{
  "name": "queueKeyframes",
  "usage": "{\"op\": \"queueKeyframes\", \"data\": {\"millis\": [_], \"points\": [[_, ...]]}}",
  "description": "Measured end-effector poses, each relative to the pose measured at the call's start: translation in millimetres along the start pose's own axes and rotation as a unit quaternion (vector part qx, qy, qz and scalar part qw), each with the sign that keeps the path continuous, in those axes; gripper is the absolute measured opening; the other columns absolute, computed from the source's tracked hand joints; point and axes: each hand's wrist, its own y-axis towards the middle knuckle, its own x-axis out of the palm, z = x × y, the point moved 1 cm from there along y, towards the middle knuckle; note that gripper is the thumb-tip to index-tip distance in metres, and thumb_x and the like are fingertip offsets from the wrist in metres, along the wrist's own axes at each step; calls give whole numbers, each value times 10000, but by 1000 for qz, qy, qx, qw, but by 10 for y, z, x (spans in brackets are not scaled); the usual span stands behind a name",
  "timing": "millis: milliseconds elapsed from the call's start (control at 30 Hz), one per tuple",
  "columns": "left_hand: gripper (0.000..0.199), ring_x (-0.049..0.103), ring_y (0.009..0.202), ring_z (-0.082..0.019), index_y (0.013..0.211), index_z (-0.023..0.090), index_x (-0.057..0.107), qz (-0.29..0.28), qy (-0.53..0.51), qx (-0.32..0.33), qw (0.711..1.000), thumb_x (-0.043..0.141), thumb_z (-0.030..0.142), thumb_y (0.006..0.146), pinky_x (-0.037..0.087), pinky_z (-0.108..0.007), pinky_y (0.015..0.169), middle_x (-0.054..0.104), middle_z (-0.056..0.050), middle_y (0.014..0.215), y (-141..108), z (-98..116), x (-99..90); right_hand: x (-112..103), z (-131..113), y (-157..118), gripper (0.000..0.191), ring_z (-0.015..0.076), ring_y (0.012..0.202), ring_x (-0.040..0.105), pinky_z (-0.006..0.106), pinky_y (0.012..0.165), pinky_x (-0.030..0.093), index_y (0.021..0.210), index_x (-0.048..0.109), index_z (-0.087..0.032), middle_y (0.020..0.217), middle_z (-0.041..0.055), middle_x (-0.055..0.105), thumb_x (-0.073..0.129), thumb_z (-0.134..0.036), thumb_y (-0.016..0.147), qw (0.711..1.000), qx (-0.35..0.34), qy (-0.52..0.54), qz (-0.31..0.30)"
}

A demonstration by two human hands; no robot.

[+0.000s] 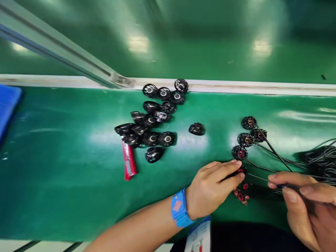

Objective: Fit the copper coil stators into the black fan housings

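Note:
My left hand (214, 187), with a blue strap on the wrist, pinches a small black round motor (243, 169) with red windings; the fingers cover much of it. My right hand (306, 197) is closed around a slim screwdriver-like tool (262, 179), whose thin shaft points at that motor. Part of its dark handle is hidden in the fingers. Just beyond my left fingertips lie several motors with cables, among them a near one (239, 153) and a far one (249, 122). Loose red wound coils (240, 196) rest under my left fingers.
A pile of black rotor-like housings (151, 139) lies left of centre, with one single housing (196, 128) apart from it. Beside the pile is a red box cutter (128, 161). Coiled black cables (321, 159) sit at right. A metal frame post (65, 47) slants across the upper left.

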Motion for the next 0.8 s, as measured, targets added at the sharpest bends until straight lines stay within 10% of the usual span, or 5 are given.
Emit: {"op": "queueKeyframes", "data": {"millis": [800], "points": [[144, 770, 1183, -196, 1109, 170, 668, -2, -71, -58, 996, 673, 86, 991, 642, -292, 1000, 797, -102, 1257, 38, 56, -18, -47, 42, -217, 391, 220, 951, 783, 309, 717, 676, 1235, 629, -333, 1218, 20, 761, 749, -149, 911, 995, 66, -67, -43]]}}
